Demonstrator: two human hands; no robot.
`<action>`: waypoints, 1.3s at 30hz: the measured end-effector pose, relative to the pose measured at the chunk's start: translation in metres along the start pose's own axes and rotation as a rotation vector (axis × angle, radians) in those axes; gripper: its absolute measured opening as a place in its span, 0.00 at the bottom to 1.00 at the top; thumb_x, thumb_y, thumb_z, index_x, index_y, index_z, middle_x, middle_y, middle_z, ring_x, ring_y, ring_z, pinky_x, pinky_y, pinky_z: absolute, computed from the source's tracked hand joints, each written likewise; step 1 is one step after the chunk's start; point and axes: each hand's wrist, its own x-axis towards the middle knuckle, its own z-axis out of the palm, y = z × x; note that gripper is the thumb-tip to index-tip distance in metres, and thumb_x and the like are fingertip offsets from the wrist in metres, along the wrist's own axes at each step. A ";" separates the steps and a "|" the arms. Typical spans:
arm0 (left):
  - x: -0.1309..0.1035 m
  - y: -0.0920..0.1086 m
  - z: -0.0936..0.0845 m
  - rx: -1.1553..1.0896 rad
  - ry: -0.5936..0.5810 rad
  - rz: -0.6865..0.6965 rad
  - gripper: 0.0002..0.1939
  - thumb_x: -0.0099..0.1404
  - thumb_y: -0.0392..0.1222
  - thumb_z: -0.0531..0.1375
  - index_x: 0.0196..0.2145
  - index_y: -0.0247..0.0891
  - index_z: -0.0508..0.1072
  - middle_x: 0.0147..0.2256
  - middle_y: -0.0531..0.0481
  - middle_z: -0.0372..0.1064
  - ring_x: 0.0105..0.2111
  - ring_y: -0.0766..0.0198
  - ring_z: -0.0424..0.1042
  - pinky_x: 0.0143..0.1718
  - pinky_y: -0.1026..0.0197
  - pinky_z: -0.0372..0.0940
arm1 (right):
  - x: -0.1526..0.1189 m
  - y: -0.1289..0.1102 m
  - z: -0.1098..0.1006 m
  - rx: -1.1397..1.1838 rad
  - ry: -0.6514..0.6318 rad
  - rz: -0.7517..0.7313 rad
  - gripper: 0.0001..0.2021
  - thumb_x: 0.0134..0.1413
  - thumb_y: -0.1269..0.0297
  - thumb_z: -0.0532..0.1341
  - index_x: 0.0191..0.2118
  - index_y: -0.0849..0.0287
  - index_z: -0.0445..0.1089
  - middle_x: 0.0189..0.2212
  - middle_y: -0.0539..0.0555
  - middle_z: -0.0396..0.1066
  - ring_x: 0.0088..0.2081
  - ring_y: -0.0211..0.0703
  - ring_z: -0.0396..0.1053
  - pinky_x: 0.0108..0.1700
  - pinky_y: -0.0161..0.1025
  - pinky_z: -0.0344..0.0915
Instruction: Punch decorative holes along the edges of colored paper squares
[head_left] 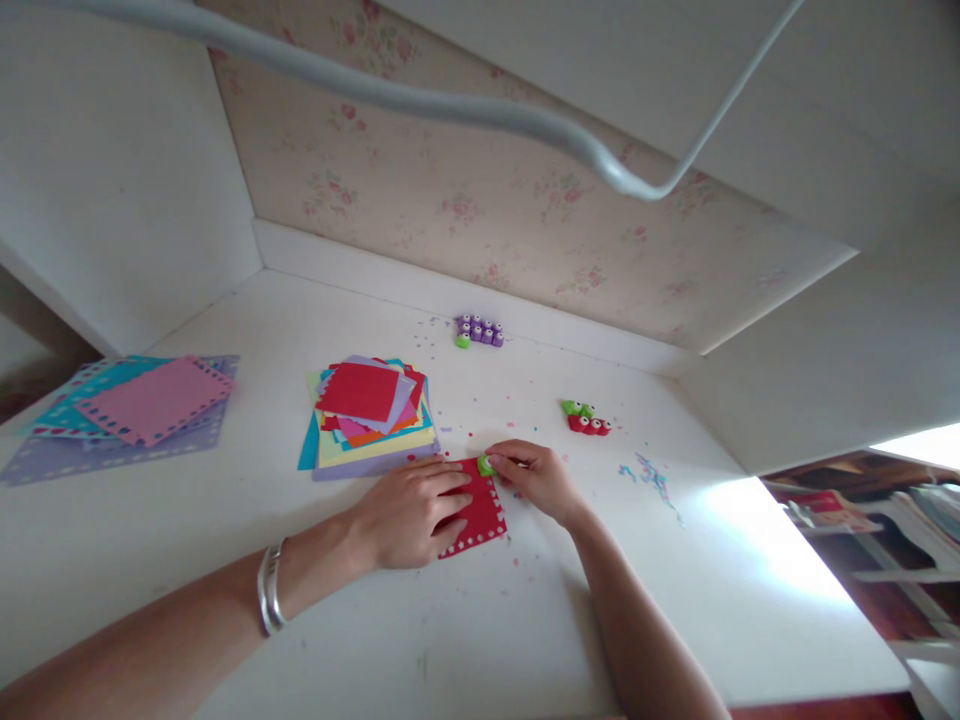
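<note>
A red sheet of paper (480,518) lies on the white table, with small punched shapes along its right and lower edges. My left hand (412,512) rests flat on the sheet, fingers spread, covering its left part. At the sheet's upper right corner sits a green craft punch (486,466). My right hand (531,478) grips this punch between thumb and fingers. Just beyond my left hand is a stack of coloured paper (375,450), a red piece on top.
Purple punches (484,332) with one green stand by the back wall. Red and green punches (589,424) sit to the right, near paper scraps (654,476). Punched pink, blue and purple sheets (161,400) lie at left. A white cable (420,100) hangs across the top.
</note>
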 end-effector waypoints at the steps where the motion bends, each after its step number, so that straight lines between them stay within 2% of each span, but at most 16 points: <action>1: 0.000 0.000 0.000 -0.001 -0.001 0.001 0.14 0.68 0.42 0.55 0.47 0.38 0.77 0.51 0.44 0.73 0.53 0.55 0.70 0.62 0.51 0.57 | 0.000 0.000 0.000 -0.002 0.001 0.003 0.13 0.55 0.51 0.62 0.37 0.54 0.79 0.35 0.52 0.77 0.28 0.38 0.70 0.31 0.35 0.68; 13: 0.000 0.001 -0.002 -0.026 -0.011 -0.024 0.14 0.68 0.42 0.54 0.46 0.39 0.77 0.49 0.44 0.74 0.52 0.54 0.71 0.62 0.51 0.57 | 0.001 -0.004 -0.003 0.044 -0.039 0.156 0.16 0.50 0.49 0.65 0.38 0.55 0.79 0.31 0.52 0.77 0.26 0.39 0.70 0.25 0.34 0.67; 18: -0.001 0.002 -0.002 -0.032 0.006 -0.035 0.13 0.68 0.41 0.54 0.45 0.40 0.76 0.49 0.45 0.74 0.51 0.55 0.71 0.61 0.49 0.58 | 0.003 -0.007 -0.004 0.059 -0.067 0.150 0.15 0.50 0.51 0.65 0.38 0.56 0.79 0.33 0.52 0.78 0.28 0.39 0.71 0.31 0.36 0.68; 28: -0.001 0.002 -0.003 -0.012 -0.014 -0.029 0.13 0.68 0.42 0.55 0.45 0.38 0.76 0.48 0.44 0.74 0.51 0.56 0.70 0.61 0.49 0.57 | 0.002 -0.010 -0.006 -0.001 -0.053 0.106 0.14 0.51 0.51 0.65 0.36 0.55 0.79 0.34 0.52 0.78 0.32 0.42 0.72 0.36 0.39 0.68; 34: -0.001 0.001 -0.001 -0.001 -0.013 -0.015 0.13 0.68 0.43 0.55 0.45 0.39 0.76 0.48 0.46 0.74 0.50 0.56 0.70 0.60 0.50 0.58 | 0.004 -0.005 -0.006 0.022 -0.074 0.210 0.16 0.49 0.50 0.66 0.39 0.56 0.79 0.29 0.52 0.77 0.28 0.40 0.70 0.30 0.36 0.66; 39: -0.001 -0.001 0.001 0.034 -0.008 -0.015 0.12 0.67 0.43 0.57 0.44 0.40 0.76 0.49 0.47 0.73 0.50 0.57 0.70 0.59 0.49 0.58 | 0.013 -0.006 -0.012 0.035 -0.174 0.282 0.17 0.47 0.53 0.68 0.41 0.56 0.79 0.31 0.52 0.77 0.30 0.39 0.71 0.34 0.36 0.66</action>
